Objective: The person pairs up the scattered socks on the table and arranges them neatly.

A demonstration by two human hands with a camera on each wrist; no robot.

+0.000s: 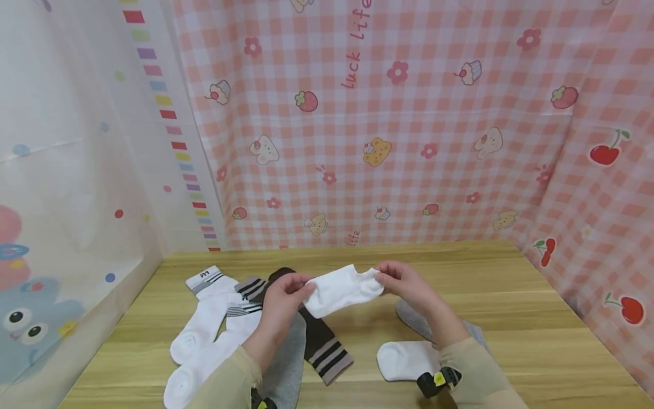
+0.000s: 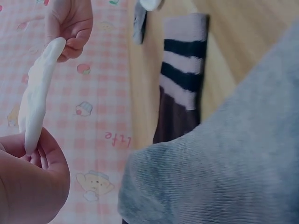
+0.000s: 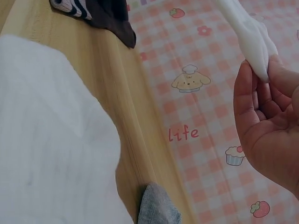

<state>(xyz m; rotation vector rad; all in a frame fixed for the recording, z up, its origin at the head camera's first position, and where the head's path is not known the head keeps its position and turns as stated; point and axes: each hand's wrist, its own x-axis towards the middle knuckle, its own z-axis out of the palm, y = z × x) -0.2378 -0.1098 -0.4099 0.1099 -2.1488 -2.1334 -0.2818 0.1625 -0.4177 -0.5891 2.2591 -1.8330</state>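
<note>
A short white ankle sock (image 1: 343,291) is stretched between my two hands above the table. My left hand (image 1: 283,301) pinches its toe-side end at the left, thumb against fingers. At the other end, near the opening, my right hand (image 1: 409,284) pinches the fabric. The left wrist view shows the sock (image 2: 39,93) edge-on, held between the left hand (image 2: 35,179) and the right hand (image 2: 72,28). In the right wrist view, the thumb and fingers of the right hand (image 3: 271,112) grip the sock's tip (image 3: 259,56).
Left on the wooden table (image 1: 368,363) lie white crew socks (image 1: 204,324) with striped cuffs, dark brown striped socks (image 1: 322,335) and a grey sock (image 1: 288,363). Beneath the right forearm are another white ankle sock (image 1: 406,360) and a grey one (image 1: 411,319). A checked pink curtain (image 1: 357,187) hangs behind.
</note>
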